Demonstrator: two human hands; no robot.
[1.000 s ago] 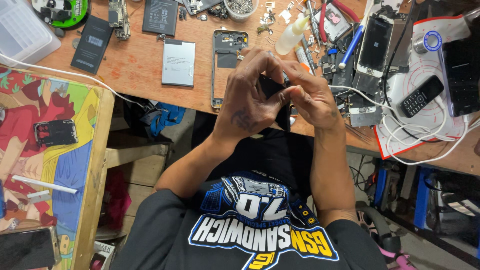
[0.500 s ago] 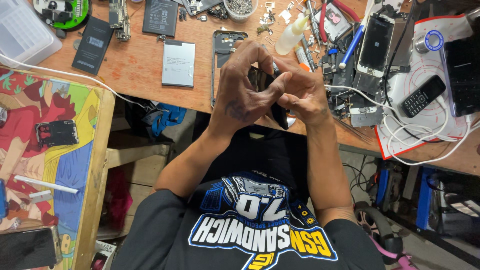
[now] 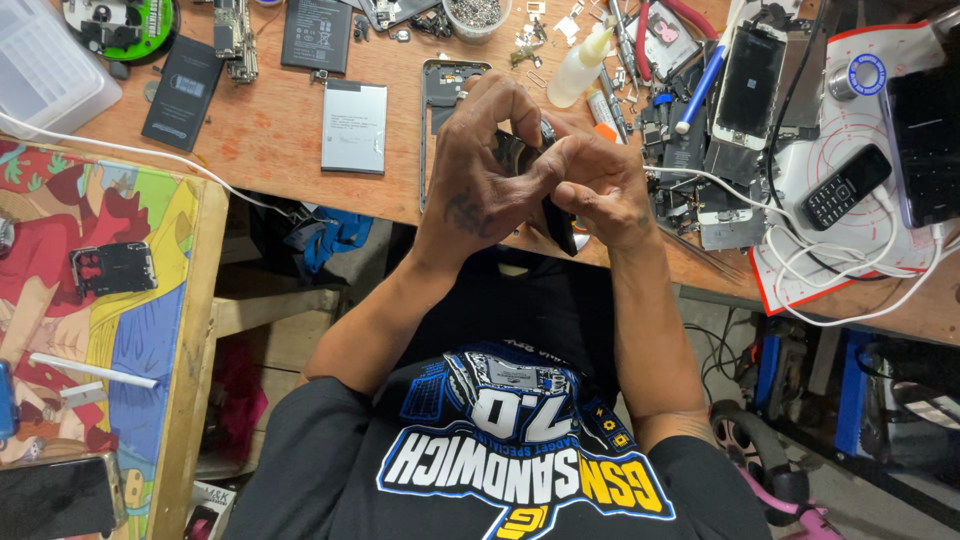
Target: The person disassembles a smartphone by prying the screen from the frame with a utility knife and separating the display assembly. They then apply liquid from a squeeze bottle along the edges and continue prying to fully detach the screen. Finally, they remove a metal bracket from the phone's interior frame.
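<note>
Both hands meet at the near edge of the wooden desk [image 3: 270, 130], closed together around a small dark phone [image 3: 556, 222] that they hold tilted on edge above the desk's rim. The left hand [image 3: 480, 170] wraps over the upper part of the phone, fingers curled down across it, while the right hand [image 3: 600, 190] grips the lower part, its thumb pressed against the left hand's fingers; most of the phone is hidden between them, with only a glossy corner and a dark edge showing. Just beyond the left hand lies an empty dark phone frame [image 3: 443, 100], and further to that hand's left sits a flat silver-grey rectangular battery [image 3: 354, 126] with a small block of dark print on its face. Farther off on that side lie a black rectangular battery with a pale label [image 3: 183, 92] and another dark battery [image 3: 316, 34] bearing a white printed label. Beyond the right hand stands a small pale squeeze bottle [image 3: 577, 68] with a yellowish tip, and to that hand's right lie a stripped phone with a white rim [image 3: 748, 82] and a black keypad phone [image 3: 846, 185] on a white sheet edged in red [image 3: 850, 130], among white cables [image 3: 860, 290].
</note>
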